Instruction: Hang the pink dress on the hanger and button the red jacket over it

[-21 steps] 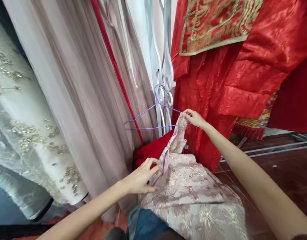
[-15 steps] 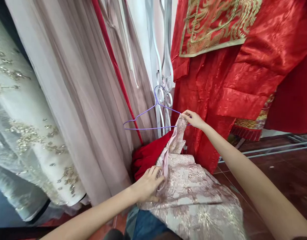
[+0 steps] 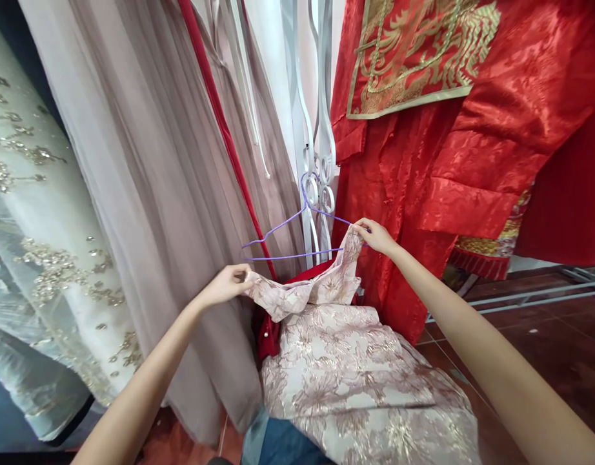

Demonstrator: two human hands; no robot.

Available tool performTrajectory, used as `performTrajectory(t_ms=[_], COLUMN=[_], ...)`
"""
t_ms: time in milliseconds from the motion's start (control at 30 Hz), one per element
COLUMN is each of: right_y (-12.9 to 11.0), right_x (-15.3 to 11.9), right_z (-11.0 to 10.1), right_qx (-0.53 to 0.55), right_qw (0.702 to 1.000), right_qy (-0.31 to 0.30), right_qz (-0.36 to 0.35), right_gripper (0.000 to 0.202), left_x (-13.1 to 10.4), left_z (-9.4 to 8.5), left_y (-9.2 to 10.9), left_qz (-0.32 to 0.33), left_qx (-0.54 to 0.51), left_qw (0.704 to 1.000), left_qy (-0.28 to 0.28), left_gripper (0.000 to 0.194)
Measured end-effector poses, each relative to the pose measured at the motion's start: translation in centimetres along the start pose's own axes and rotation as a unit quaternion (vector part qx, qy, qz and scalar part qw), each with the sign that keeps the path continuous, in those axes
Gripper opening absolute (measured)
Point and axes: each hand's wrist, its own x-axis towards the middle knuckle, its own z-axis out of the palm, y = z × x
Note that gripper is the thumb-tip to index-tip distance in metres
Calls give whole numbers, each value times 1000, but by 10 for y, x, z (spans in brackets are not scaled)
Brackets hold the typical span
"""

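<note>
Blue cloth [image 3: 282,442] lay at the bottom centre of the frame. Just above it, the pale pink brocade dress [image 3: 346,368] with gold floral patterning spread from the centre to the lower right. Left hand [image 3: 230,283], left of centre, pinched one upper corner of the dress between thumb and fingers. Right hand [image 3: 375,236], right of centre, had the other upper corner in a fingertip grip, at the right arm of the purple hanger [image 3: 282,226]. The neckline sagged between the hands; the hanger's left end was near the left hand. Dark red cloth [image 3: 269,336] showed behind the dress. Beyond, mauve sheer fabric [image 3: 147,161] filled the upper left, a beaded white gown [image 3: 60,226] at far left. White metal scrollwork [image 3: 321,161] stood upper centre, behind the hanger; red satin garments [image 3: 476,200] hung upper right, above tiled floor [image 3: 544,336].
</note>
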Motion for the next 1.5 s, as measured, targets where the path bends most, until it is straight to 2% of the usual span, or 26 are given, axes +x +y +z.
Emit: performTrajectory(t_ms=[67,167,267,433,767,867,967,1133,1233,1300,1367,1433,1500], right_y=[1,2,3,4,1,0,-1,-5,-6,-7,-7,-5,-1], right_x=[2,4,4,4,3,3,4,2,0,-3,-7,-11,-13], right_z=[0,0,0,-2,0,0,0,-3,-3,-2,-1,1,2], right_qx=[-6,-11,-13,-16,-14,-13,-18,-27,-27,-24,-19,-14,16], right_qw=[1000,1000,1000,1000,1000,999,999,999,999,1000,1000,1000,1000], right_qy=[-1,-6,-9,-12,-16,-20,-15,-15,-15,-9,-2,5,14], right_qz=[-6,-12,-17,-24,-21,-26,-27,-23,-18,-16,-14,-16,-8], right_gripper=[19,20,20,19,21,21,20,19,19,19,20,20,21], left_x=[7,13,15,16,29,36,53,90,99,93,77,55,31], left_z=[-8,-15,-21,-28,-45,-52,-51,-29,-11,2,18,40,71], left_y=[-19,-35,-41,-46,-39,-30,-15,6,12,15,14,9,-5], left_qz=[-25,3,29,19,110,116,133,203,189,177,172,156,109], left_qx=[-8,55,118,158,253,288,314,293,236,214,215,206,163], left_qw=[999,996,989,979,949,936,926,926,942,938,917,900,890], left_qy=[40,71,84,124,153,168,161,127,143,206,287,350,413], left_gripper=[23,24,20,17,13,13,12,10,22,36,42,42,39])
